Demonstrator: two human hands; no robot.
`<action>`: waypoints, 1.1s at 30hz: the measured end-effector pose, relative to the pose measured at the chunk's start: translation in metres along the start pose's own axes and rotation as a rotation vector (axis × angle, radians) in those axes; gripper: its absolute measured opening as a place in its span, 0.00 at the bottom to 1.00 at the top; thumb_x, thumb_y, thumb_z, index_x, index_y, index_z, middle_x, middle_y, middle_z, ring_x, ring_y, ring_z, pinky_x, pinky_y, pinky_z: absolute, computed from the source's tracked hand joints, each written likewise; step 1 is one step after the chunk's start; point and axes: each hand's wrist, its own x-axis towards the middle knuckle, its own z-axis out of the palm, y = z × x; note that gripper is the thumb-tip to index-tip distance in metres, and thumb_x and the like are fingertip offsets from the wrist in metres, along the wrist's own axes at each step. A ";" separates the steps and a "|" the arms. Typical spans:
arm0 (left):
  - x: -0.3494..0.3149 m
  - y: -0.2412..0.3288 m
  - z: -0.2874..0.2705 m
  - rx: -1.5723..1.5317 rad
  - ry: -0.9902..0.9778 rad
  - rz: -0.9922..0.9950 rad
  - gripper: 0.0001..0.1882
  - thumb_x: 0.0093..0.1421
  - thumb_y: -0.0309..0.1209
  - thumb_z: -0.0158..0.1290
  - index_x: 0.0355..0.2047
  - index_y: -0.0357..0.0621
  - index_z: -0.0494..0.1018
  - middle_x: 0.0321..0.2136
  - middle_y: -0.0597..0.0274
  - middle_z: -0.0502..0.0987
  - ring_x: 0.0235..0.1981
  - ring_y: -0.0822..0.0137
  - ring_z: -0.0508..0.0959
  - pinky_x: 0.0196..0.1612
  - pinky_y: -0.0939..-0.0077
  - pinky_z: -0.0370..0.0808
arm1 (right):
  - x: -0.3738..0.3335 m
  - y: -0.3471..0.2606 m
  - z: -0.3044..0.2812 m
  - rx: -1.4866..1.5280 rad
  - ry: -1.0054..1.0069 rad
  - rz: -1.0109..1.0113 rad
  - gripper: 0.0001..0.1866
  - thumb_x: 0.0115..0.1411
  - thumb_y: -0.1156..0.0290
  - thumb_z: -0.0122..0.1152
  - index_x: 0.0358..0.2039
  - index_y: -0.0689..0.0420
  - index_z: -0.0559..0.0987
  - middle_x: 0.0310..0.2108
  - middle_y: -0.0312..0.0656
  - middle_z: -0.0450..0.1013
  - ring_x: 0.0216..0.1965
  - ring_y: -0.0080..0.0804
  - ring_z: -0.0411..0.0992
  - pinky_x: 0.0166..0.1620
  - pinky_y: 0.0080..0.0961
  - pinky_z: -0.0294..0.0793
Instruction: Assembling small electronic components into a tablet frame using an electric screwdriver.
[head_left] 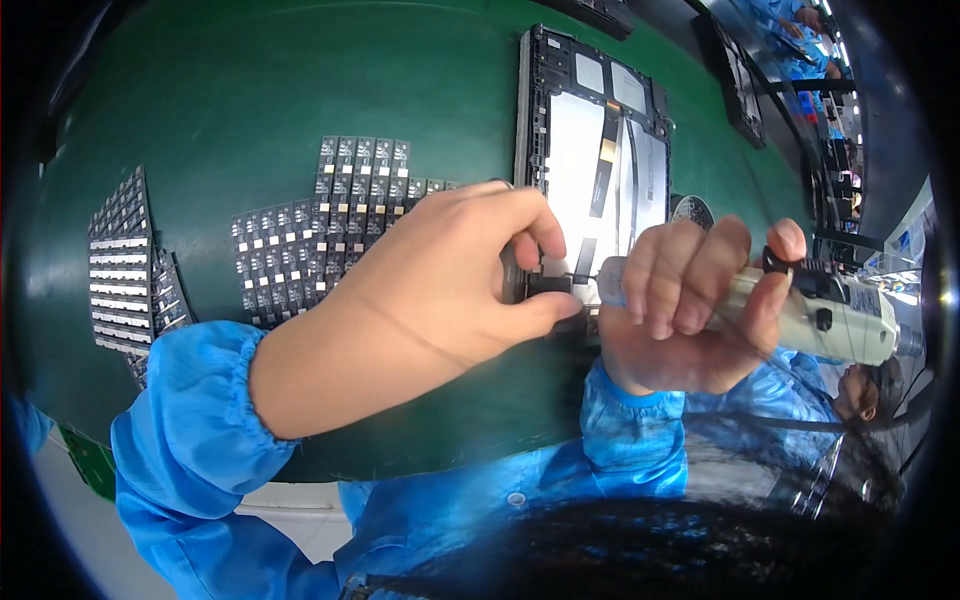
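Observation:
An opened flat electronic device (pixel 570 150), tablet-like, lies on the green table with its black frame, silvery panels and dark ribbon strips showing. My left hand (pixel 430 265) is curled at its near end, thumb and fingers closing round a small black part (pixel 547 286) there. Wrapped in my right hand (pixel 700 290) is a pale electric screwdriver (pixel 865 325), held lying nearly sideways. Its front end points toward my left thumb, over the device's near end. I cannot make out the bit's tip or whether it touches anything.
Rows of small dark circuit boards (pixel 365 180) lie left of the device, partly under my left forearm. Another stack of boards (pixel 120 270) sits at the far left. A round patterned thing (pixel 692 208) shows behind my right hand. More black frames (pixel 730 80) lie at the far right.

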 end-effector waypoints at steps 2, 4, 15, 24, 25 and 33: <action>0.002 -0.007 0.004 0.124 0.053 0.127 0.11 0.49 0.26 0.62 0.33 0.38 0.76 0.28 0.62 0.73 0.21 0.75 0.69 0.25 0.80 0.67 | 0.000 0.000 -0.001 0.025 -0.017 -0.012 0.14 0.68 0.60 0.42 0.51 0.50 0.67 0.15 0.33 0.59 0.13 0.20 0.57 0.17 0.18 0.62; 0.002 -0.010 0.008 0.069 0.075 0.114 0.09 0.49 0.25 0.62 0.31 0.38 0.78 0.27 0.62 0.73 0.21 0.75 0.69 0.25 0.80 0.66 | -0.001 0.001 0.000 0.048 -0.038 -0.024 0.14 0.68 0.60 0.42 0.51 0.50 0.67 0.15 0.33 0.59 0.12 0.19 0.56 0.17 0.18 0.63; 0.002 -0.015 0.013 -0.001 0.138 0.146 0.05 0.50 0.22 0.62 0.30 0.38 0.81 0.26 0.63 0.74 0.22 0.75 0.70 0.26 0.80 0.67 | -0.006 -0.002 0.003 0.016 0.063 0.022 0.13 0.68 0.60 0.44 0.49 0.50 0.68 0.14 0.34 0.59 0.11 0.22 0.57 0.16 0.20 0.64; 0.000 -0.012 0.011 0.005 0.118 0.143 0.07 0.49 0.24 0.63 0.30 0.38 0.80 0.26 0.63 0.73 0.23 0.74 0.71 0.26 0.79 0.67 | -0.008 0.000 0.001 0.038 0.059 0.030 0.13 0.68 0.60 0.44 0.49 0.50 0.67 0.14 0.34 0.59 0.12 0.23 0.57 0.16 0.21 0.63; -0.001 -0.009 0.007 0.083 0.087 0.136 0.10 0.50 0.26 0.63 0.33 0.38 0.79 0.27 0.63 0.73 0.23 0.75 0.71 0.26 0.79 0.68 | -0.007 0.000 0.000 0.043 0.057 0.031 0.13 0.68 0.60 0.44 0.49 0.50 0.67 0.14 0.34 0.59 0.12 0.23 0.57 0.16 0.21 0.63; 0.009 -0.003 -0.009 -0.070 0.100 -0.109 0.12 0.57 0.28 0.59 0.36 0.37 0.68 0.30 0.64 0.72 0.27 0.75 0.75 0.27 0.83 0.70 | -0.021 0.009 0.006 -0.156 0.398 0.122 0.23 0.54 0.62 0.64 0.45 0.53 0.64 0.25 0.37 0.64 0.21 0.26 0.64 0.24 0.26 0.67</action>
